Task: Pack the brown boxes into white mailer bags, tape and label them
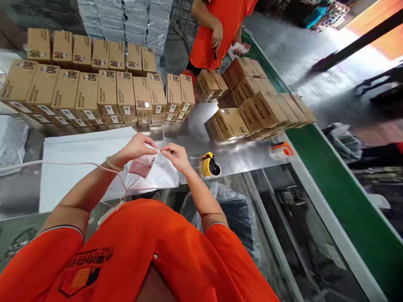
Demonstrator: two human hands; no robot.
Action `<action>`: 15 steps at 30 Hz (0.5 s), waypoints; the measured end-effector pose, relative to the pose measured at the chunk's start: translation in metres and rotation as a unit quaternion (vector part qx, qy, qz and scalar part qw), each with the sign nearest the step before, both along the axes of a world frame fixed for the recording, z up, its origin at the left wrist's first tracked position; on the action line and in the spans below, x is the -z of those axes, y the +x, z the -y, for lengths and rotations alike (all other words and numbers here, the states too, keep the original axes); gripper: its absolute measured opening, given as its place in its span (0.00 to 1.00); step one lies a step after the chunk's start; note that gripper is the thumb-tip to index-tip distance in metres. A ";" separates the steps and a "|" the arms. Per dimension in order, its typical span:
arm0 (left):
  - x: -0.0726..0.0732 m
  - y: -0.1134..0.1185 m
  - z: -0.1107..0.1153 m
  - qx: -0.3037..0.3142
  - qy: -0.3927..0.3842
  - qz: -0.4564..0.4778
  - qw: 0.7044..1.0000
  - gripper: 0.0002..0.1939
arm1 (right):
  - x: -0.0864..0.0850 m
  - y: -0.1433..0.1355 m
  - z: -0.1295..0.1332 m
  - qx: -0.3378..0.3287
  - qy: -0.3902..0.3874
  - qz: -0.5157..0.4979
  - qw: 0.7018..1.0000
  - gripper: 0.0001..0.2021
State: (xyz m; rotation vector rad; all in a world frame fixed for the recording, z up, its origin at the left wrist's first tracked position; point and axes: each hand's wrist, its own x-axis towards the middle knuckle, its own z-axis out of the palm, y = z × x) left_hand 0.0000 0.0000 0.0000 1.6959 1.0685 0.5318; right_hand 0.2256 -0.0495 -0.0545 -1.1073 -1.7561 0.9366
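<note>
My left hand and my right hand meet over the near edge of the metal bench, both with closed, pinching fingers. Between their fingertips is the upper right corner of a pink printed shipping label with a barcode along one side. Too small to make out is whether a thin backing or some plastic is pinched there too. Under the hands lies a shiny white plastic bag, partly on a stack of large white sheets. A yellow tape dispenser stands right of my right hand.
Rows of brown cartons line the bench's far left, and more cartons are stacked at right beside a green conveyor belt. An orange tape dispenser sits near the belt. A co-worker stands opposite. A pale cable crosses my left arm.
</note>
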 end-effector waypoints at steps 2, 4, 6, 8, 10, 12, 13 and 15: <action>-0.001 0.000 0.000 0.012 0.003 -0.009 1.000 0.16 | -0.003 0.001 0.002 -0.009 -0.004 0.009 1.000 0.19; -0.003 0.000 0.001 0.021 0.004 -0.015 1.000 0.15 | -0.005 0.001 0.004 -0.016 -0.010 0.016 1.000 0.18; -0.003 -0.001 0.003 0.029 0.000 -0.019 0.999 0.14 | -0.008 0.001 0.006 -0.018 -0.015 0.023 0.999 0.17; -0.003 -0.001 0.006 0.035 -0.003 -0.021 0.999 0.13 | -0.011 -0.001 0.007 -0.020 -0.023 0.027 0.999 0.16; -0.003 -0.002 0.008 0.039 -0.004 -0.022 0.999 0.13 | -0.014 -0.003 0.008 -0.022 -0.031 0.025 0.999 0.15; -0.002 -0.003 0.009 0.043 -0.004 -0.022 0.999 0.14 | -0.016 -0.005 0.009 -0.022 -0.041 0.020 0.999 0.14; -0.001 -0.004 0.009 0.045 -0.004 -0.022 0.999 0.14 | -0.017 -0.006 0.009 -0.021 -0.049 0.016 0.998 0.13; 0.001 -0.006 0.009 0.057 0.000 -0.018 0.998 0.14 | -0.017 -0.008 0.009 -0.018 -0.073 0.002 0.997 0.12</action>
